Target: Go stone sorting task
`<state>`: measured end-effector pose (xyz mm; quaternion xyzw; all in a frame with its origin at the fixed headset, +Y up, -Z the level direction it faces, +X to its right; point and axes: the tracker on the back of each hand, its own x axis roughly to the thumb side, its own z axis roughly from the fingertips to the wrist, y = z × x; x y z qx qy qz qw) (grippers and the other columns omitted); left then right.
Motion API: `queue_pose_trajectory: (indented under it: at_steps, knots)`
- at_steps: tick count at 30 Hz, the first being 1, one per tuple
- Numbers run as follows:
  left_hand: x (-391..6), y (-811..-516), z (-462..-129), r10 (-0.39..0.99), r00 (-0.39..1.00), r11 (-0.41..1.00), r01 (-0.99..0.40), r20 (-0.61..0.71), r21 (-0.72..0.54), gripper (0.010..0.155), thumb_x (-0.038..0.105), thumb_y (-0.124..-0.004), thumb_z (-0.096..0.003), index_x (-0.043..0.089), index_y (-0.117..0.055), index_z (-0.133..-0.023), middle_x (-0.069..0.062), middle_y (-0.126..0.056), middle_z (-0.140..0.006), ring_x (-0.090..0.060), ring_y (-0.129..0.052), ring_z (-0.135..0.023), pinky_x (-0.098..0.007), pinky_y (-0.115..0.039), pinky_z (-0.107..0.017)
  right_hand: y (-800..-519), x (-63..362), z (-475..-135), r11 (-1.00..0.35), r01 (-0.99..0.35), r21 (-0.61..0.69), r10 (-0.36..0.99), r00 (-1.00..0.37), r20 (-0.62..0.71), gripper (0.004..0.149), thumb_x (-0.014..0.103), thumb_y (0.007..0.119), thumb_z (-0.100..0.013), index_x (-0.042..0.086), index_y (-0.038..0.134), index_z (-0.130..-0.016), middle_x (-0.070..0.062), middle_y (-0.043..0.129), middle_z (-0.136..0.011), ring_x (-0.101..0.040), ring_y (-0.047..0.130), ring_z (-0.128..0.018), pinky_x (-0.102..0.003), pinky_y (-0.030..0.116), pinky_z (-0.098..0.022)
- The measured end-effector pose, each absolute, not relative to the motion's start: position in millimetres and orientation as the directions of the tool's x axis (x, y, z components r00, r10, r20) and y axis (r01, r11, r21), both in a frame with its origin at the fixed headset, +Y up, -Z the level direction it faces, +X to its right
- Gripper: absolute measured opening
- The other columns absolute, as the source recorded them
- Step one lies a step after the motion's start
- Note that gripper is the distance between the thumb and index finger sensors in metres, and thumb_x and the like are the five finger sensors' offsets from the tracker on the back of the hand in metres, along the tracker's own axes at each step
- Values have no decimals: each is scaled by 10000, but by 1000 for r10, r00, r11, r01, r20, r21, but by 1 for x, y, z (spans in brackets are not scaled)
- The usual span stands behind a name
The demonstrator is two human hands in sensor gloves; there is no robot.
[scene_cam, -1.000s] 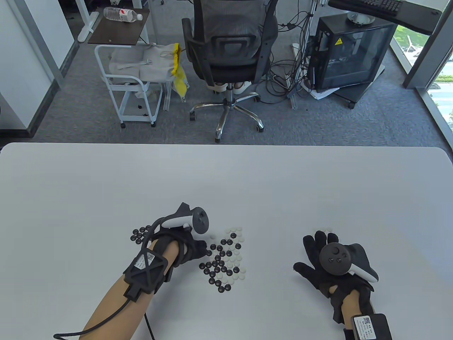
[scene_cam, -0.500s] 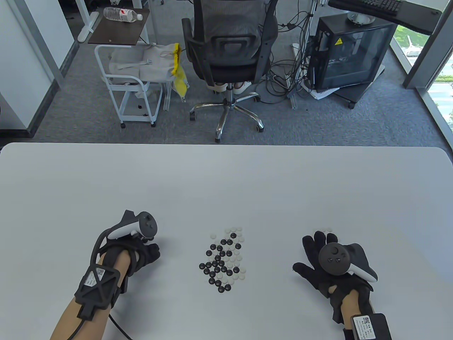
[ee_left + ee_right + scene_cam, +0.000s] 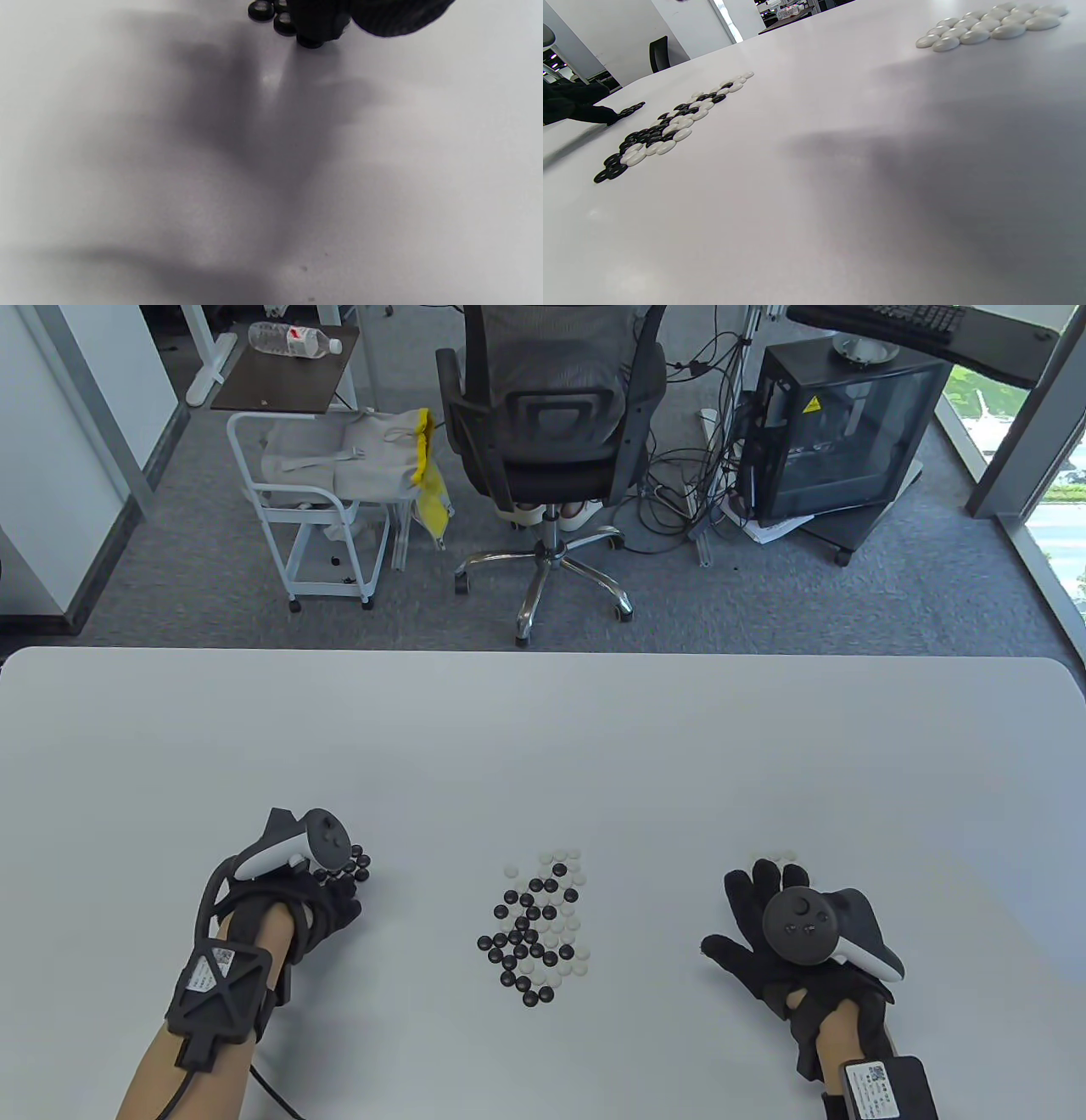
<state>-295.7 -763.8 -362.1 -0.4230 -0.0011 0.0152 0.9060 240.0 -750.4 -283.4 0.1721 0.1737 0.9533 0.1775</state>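
A mixed pile of black and white Go stones (image 3: 536, 931) lies at the table's middle front; it also shows in the right wrist view (image 3: 666, 131). A small group of black stones (image 3: 355, 865) lies to its left. My left hand (image 3: 338, 893) is curled at that group, and in the left wrist view its fingertips (image 3: 322, 23) pinch a black stone (image 3: 309, 41) down against the table beside other black stones (image 3: 261, 9). My right hand (image 3: 751, 912) rests flat with fingers spread, holding nothing. A group of white stones (image 3: 988, 25) lies just beyond it, mostly hidden in the table view (image 3: 785, 856).
The white table (image 3: 543, 746) stretches bare behind the stones. An office chair (image 3: 551, 432), a white cart (image 3: 314, 500) and a computer case (image 3: 840, 432) stand on the floor beyond its far edge.
My left hand left the mixed pile and moved left to the black group, then drew a little further left so the black stones show beside it. My right hand has stayed still.
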Motion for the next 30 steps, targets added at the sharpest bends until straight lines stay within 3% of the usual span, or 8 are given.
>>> queue_pose_trajectory:
  at_steps: [6, 13, 21, 30]
  knots:
    - [-276, -745, -362, 68, 997, 673, -17, 39, -739, 701, 534, -521, -479, 305, -520, -1141, -228, 105, -1097, -523, 154, -909, -798, -22, -526, -750, 240, -284, -878, -277, 391, 397, -878, 268, 855, 505, 580, -626, -54, 203, -1152, -457, 51, -1097, -689, -1, -925, -887, 86, -531]
    - [-215, -728, -352, 139, 963, 673, 79, 230, -736, 662, 539, -556, -491, 291, -696, -1089, -227, -14, -1144, -531, 76, -939, -800, -68, -537, -750, 239, -284, -880, -273, 389, 392, -879, 270, 853, 504, 580, -626, -54, 205, -1152, -458, 52, -1097, -688, -1, -926, -887, 87, -531]
    - [-160, -740, -338, 170, 906, 653, 191, 387, -733, 656, 533, -555, -495, 299, -660, -1098, -231, -5, -1138, -532, 77, -936, -801, -70, -535, -754, 240, -285, -874, -271, 404, 394, -881, 262, 855, 504, 581, -625, -55, 207, -1152, -457, 53, -1097, -690, -1, -924, -888, 86, -530]
    - [-140, -762, -336, 150, 885, 631, 257, 440, -732, 666, 531, -543, -490, 326, -554, -1124, -238, 44, -1114, -533, 101, -921, -802, -58, -525, -754, 239, -285, -873, -269, 407, 393, -883, 258, 854, 504, 582, -624, -55, 211, -1153, -460, 56, -1096, -689, 2, -924, -887, 88, -530]
